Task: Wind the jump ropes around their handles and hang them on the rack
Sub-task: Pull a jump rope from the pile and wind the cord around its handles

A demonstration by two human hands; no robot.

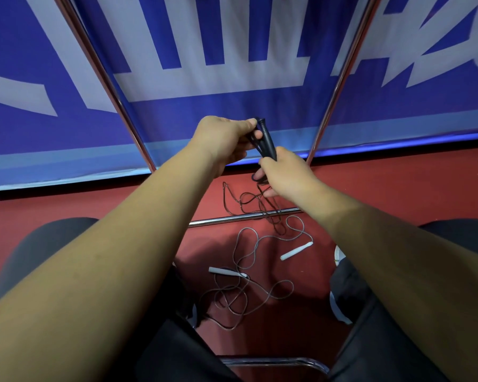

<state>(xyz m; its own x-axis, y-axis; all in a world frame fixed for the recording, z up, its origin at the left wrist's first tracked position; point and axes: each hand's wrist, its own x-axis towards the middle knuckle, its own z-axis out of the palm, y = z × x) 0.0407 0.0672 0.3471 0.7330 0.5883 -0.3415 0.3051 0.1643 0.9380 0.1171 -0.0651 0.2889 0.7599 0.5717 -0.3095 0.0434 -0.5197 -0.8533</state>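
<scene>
- Two bare forearms fill the lower frame, running from 7 and 5 o'clock up to the middle. Beneath them are dark trousers (pixel 177 354), and a bent chrome tube (pixel 276 362) is cut off at 6 o'clock.
- On the red floor (pixel 398 194) between the knees lies a second jump rope. Its two white handles (pixel 296 250) are apart, one at 4 o'clock of the middle and the other nearer 6. Its thin grey cord (pixel 243 296) is in loose tangled loops, and the near end disappears into shadow against the left trouser leg.
- A white shoe (pixel 338 256) at 4 o'clock is mostly hidden by the right arm.
- The left hand (pixel 224 139) is closed round the top of the paired black handles (pixel 267 139), with its thumb pressed near their caps.
- The right hand (pixel 284 175), at 4 o'clock of the left, grips the handles' lower end. A loop of black rope (pixel 249 201) curls by its fingers, but how many turns are wound cannot be made out.
- The rest of that rope trails to the floor and crosses a low chrome bar (pixel 232 218).
- Two chrome poles (pixel 105 78) slant out toward 11 and 1 o'clock, their tops out of frame, in front of a blue and white banner (pixel 232 106).
</scene>
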